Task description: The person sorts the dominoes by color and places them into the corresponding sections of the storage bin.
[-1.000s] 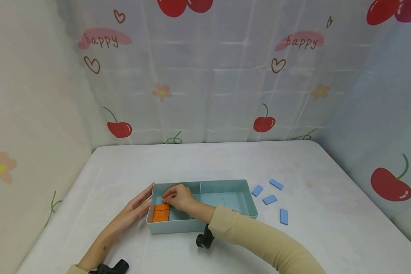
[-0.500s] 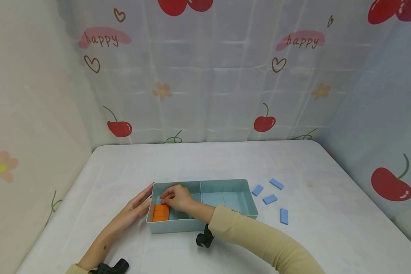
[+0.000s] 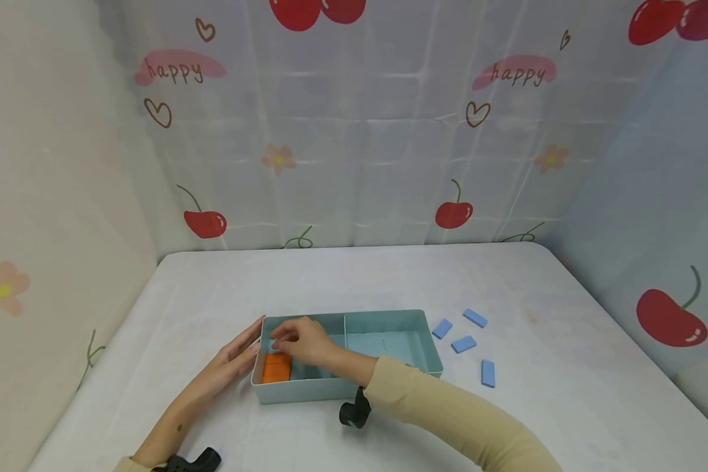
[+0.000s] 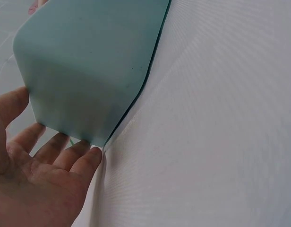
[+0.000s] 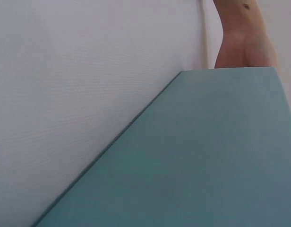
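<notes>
A pale teal box (image 3: 307,391) with a divider stands on the white table. Orange blocks (image 3: 276,368) lie flat, side by side, in the near left corner of its left compartment. My right hand (image 3: 307,342) reaches into that compartment, its fingers bent just beyond the orange blocks; I see nothing held between the fingertips. Against the box's left end rests my left hand (image 3: 236,354), fingers extended. In the left wrist view the fingertips of the left hand (image 4: 46,179) touch the box's end wall (image 4: 84,85). The right wrist view shows only the box's side wall (image 5: 183,151) and part of the left arm; the right fingers are out of sight.
Several blue blocks (image 3: 463,344) lie scattered on the table (image 3: 354,282) to the right of the box. The right sleeve (image 3: 448,410) crosses over the box's front wall. A printed curtain (image 3: 354,164) hangs behind the table.
The fingertips of my right hand have shifted slightly left and away from the orange blocks, whose seams show less clearly. My left hand stays against the box's end.
</notes>
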Motion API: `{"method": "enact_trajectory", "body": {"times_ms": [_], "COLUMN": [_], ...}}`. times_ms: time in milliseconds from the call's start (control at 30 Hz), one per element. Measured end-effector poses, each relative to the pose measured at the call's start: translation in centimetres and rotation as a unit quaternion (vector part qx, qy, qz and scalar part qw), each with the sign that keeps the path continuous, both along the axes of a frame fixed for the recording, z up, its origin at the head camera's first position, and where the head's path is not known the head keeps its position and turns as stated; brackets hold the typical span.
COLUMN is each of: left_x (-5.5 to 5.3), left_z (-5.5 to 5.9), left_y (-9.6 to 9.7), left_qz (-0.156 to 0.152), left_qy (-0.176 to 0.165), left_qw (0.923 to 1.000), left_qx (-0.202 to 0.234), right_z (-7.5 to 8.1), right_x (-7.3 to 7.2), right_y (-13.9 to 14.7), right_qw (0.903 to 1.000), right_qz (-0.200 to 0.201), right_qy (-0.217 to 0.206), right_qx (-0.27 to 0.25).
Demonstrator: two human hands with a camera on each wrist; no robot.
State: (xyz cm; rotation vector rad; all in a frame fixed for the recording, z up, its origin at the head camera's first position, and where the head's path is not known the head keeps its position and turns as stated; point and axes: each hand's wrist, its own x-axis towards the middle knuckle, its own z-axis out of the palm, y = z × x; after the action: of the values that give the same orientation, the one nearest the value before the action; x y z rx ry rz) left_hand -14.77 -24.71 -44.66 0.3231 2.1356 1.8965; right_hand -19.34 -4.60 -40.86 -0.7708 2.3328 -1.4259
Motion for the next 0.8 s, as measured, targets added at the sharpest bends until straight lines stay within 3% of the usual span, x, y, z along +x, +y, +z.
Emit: {"method": "enact_trajectory", "body": {"times_ms": [167, 300, 567, 800], "left_x": [0.0, 0.0, 0.1, 0.0], "left_z": [0.0, 0.0, -0.3, -0.1], "left_y": [0.1, 0.2, 0.3, 0.3], "left_qz": [0.002, 0.006, 0.018, 0.019], "left_qy": [0.002, -0.001, -0.009, -0.023], "left_qw": [1.0000, 1.0000, 0.9998, 0.9995], "left_qx": [-0.005, -0.007, -0.008, 0.000], "right_z": [0.9, 1.9, 3.2, 4.6], "right_x": [-0.1, -0.1, -0.3, -0.5], "right_y": [1.0, 2.6, 8.0, 14.2], "right_qw": [0.9996, 0.9979, 0.9852, 0.9840], "right_qz": [0.015, 0.026, 0.048, 0.011], "right_qy": [-0.001, -0.025, -0.080, -0.059], "right_qx": [-0.025, -0.054, -0.144, -0.168]}}
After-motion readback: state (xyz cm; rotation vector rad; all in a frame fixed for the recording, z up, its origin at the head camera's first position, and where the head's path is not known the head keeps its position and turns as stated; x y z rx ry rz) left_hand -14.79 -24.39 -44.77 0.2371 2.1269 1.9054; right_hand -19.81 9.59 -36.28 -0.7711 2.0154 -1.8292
